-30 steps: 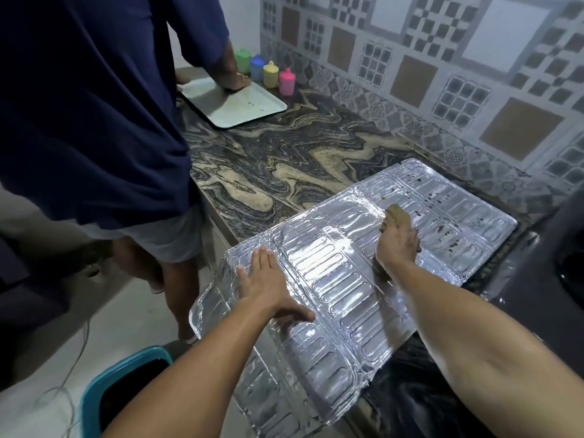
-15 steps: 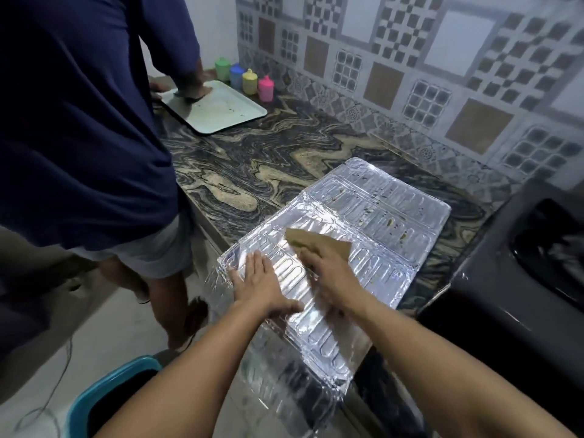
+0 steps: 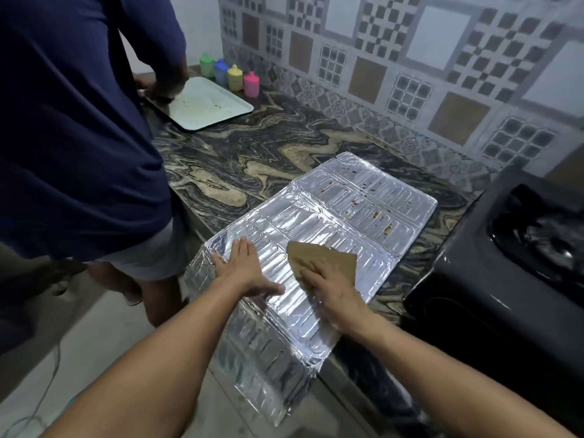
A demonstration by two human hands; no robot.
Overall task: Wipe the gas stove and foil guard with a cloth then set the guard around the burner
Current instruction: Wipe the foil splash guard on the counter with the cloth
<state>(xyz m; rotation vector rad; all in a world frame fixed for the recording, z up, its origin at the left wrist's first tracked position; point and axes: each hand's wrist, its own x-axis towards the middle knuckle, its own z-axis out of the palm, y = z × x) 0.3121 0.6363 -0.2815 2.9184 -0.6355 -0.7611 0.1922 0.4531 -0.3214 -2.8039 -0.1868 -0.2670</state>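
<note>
A silver foil guard (image 3: 335,222) lies unfolded and flat on the marbled counter, its near panel hanging over the counter's front edge. Brown food stains dot its far panel. My left hand (image 3: 243,267) presses flat on the guard's left part with straight fingers. My right hand (image 3: 328,279) presses a tan cloth (image 3: 319,254) onto the middle panel, fingers spread over it. The black gas stove (image 3: 505,273) stands to the right of the guard, its burner partly in view.
Another person in a dark blue shirt (image 3: 79,128) stands close on the left, at a pale tray (image 3: 208,104). Several small coloured bottles (image 3: 234,75) line the tiled wall. Bare marbled counter (image 3: 252,153) lies between tray and guard.
My right hand has drawn the cloth back from the guard's far panel toward me onto the middle panel. My left hand stays pressed on the foil.
</note>
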